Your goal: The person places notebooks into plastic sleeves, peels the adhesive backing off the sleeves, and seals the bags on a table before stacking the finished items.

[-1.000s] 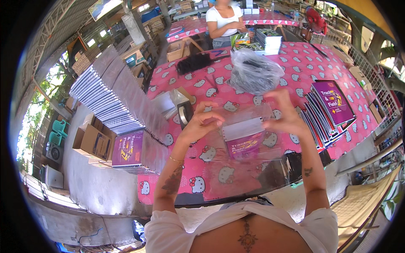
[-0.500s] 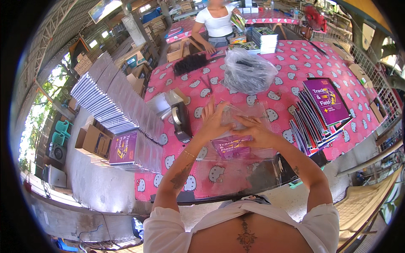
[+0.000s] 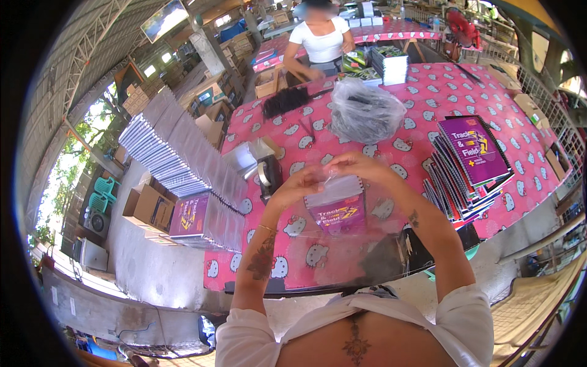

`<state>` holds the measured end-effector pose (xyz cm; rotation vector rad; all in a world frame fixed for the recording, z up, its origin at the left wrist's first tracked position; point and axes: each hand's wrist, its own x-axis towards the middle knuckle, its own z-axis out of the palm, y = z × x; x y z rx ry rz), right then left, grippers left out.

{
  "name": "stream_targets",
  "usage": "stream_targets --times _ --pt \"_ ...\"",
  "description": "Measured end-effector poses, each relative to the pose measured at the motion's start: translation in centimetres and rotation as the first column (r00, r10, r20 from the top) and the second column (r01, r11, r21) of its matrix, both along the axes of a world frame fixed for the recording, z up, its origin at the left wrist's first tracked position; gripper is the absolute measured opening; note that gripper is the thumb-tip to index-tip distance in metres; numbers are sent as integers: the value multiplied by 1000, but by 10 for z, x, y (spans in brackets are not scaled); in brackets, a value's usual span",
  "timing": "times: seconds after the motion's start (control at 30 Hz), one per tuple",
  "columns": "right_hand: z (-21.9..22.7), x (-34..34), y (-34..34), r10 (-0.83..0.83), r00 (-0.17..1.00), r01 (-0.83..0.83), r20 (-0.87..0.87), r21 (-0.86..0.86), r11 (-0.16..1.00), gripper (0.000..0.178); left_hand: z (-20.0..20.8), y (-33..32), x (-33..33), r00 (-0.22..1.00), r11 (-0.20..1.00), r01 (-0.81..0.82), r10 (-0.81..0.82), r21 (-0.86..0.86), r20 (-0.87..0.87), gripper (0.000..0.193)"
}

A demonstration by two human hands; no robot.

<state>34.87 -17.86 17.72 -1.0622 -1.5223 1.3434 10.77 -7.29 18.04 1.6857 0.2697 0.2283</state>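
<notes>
A purple spiral notebook (image 3: 336, 215) lies on the pink patterned table, with clear plastic film (image 3: 382, 199) under and around it. At its far edge my left hand (image 3: 304, 185) and my right hand (image 3: 353, 165) come close together. The fingers of both are pinched on the film, gathered above the top of the notebook. Just left of my left hand stands a black tape dispenser (image 3: 269, 176). Beyond my hands sits a bulging clear plastic bag (image 3: 367, 113) with dark contents.
A tall stack of plastic-wrapped spiral notebooks (image 3: 177, 144) rises at the left. To the right lies a leaning pile of notebooks (image 3: 474, 150). Scissors (image 3: 307, 129) and a black brush (image 3: 287, 102) lie farther back. Across the table stands a person (image 3: 319, 43) beside stacked books.
My hands have drawn together at the notebook's far edge and lifted the film, where before they were spread flat over it. The person opposite has put down a book.
</notes>
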Motion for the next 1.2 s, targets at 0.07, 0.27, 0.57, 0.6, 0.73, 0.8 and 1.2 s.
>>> stream_targets --times 0.07,0.27,0.57,0.6,0.73,0.8,1.2 --pt "9 -11 -19 34 996 -39 79 69 997 70 -10 7 -27 992 988 -59 75 144 -106 47" --pt "4 -21 -69 -236 927 118 290 370 921 81 -3 -15 -19 989 973 -146 150 181 -8 64" --pt "0 -42 -69 -460 697 50 550 603 796 23 -3 -48 -37 983 275 -180 6 945 185 61" --pt "0 -38 -64 -411 707 37 575 550 834 25 -2 -48 -35 982 275 -180 1 944 187 61" --pt "10 -39 -48 -418 661 84 623 492 867 29 7 -47 -22 975 606 -166 219 778 38 37" --pt "13 -48 -46 -558 546 84 624 622 778 30 16 -49 -12 951 639 -172 306 749 -43 40" --pt "-27 -2 -18 -245 927 228 282 95 969 35 -65 60 -50 701 646 -662 713 380 8 53"
